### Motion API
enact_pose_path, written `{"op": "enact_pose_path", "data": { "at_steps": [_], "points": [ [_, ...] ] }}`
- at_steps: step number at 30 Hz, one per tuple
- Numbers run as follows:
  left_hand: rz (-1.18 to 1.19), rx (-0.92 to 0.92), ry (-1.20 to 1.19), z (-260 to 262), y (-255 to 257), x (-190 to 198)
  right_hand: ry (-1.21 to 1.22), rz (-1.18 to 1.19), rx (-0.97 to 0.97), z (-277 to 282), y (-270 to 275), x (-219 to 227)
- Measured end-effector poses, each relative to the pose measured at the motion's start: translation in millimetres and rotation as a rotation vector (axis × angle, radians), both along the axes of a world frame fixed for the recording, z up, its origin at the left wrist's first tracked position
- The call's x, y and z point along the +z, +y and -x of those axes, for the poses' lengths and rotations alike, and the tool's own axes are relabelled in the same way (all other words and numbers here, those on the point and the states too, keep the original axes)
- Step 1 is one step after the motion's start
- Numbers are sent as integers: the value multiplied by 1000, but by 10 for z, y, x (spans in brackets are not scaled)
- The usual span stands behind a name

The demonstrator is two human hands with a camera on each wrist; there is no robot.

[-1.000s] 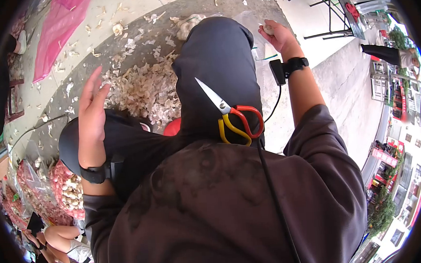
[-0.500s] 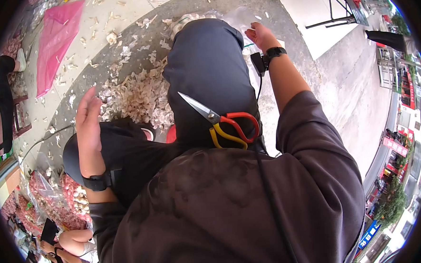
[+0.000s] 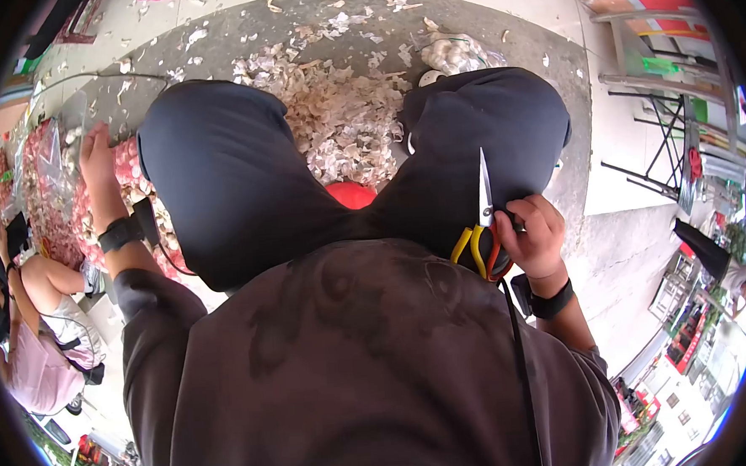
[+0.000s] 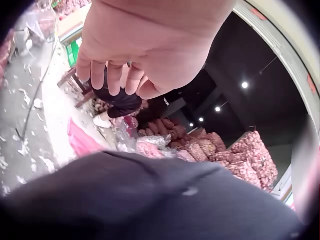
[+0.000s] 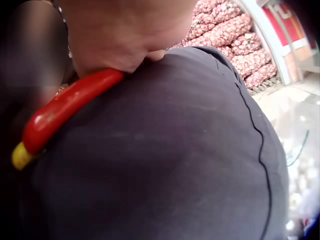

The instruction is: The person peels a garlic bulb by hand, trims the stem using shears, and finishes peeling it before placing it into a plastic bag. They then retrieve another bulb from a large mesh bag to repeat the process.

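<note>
Scissors [image 3: 485, 202] with one red and one yellow handle lie over the right thigh, blades pointing away from the body. My right hand [image 3: 538, 234] grips them by the red handle, thumb against it and fingers curled. In the right wrist view the red handle [image 5: 70, 110] runs in under the palm. My left hand [image 3: 98, 161] is out beyond the left knee, beside bags of garlic [image 3: 80, 206]. Its fingers are loosely extended with nothing held, as the left hand [image 4: 145, 45] in the left wrist view also shows.
A heap of garlic skins [image 3: 337, 108] covers the floor between the knees, near a red object [image 3: 350, 194]. Past the right knee lies a bag of garlic bulbs [image 3: 456, 53]. A black cable [image 3: 518, 352] hangs down the shirt. A seated person [image 3: 45, 326] is at the left.
My right hand, earlier past the right knee with a pale garlic bulb, has come back to the scissors and turned them. My left hand is now over by the garlic bags. The head view has swung.
</note>
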State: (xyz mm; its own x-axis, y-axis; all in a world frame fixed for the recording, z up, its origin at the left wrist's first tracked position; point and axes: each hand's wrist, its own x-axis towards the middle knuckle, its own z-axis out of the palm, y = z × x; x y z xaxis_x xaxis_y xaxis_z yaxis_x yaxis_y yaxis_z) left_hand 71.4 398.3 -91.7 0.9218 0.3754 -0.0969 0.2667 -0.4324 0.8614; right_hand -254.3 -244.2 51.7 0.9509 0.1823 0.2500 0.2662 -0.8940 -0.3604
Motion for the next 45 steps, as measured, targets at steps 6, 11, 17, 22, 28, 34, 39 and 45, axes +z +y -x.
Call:
{"op": "enact_pose_path", "data": {
  "at_steps": [6,11,17,22,28,34,39,45],
  "points": [
    [-831,-162,520,1620,1279,-1947,61,59,80,222,248,69],
    [-752,-129,825,2853,913,-2661,228,42,-62,499,301,-8],
    [-656,-36,835,2880,266,-2885,476,-52,-232,307,479,195],
    [-683,-145,895,2907,544,-3412,510,50,-307,266,581,218],
    [-395,-759,946,2638,363,-2427,476,40,-310,209,582,252],
    [-553,-800,943,2625,273,-2444,460,-550,-418,-204,551,346],
    [-605,-718,953,2661,230,-2557,481,-840,-240,-771,627,433],
    [-640,-590,969,2656,123,-2677,439,-1002,-43,-1462,1000,354]
  ]
}}
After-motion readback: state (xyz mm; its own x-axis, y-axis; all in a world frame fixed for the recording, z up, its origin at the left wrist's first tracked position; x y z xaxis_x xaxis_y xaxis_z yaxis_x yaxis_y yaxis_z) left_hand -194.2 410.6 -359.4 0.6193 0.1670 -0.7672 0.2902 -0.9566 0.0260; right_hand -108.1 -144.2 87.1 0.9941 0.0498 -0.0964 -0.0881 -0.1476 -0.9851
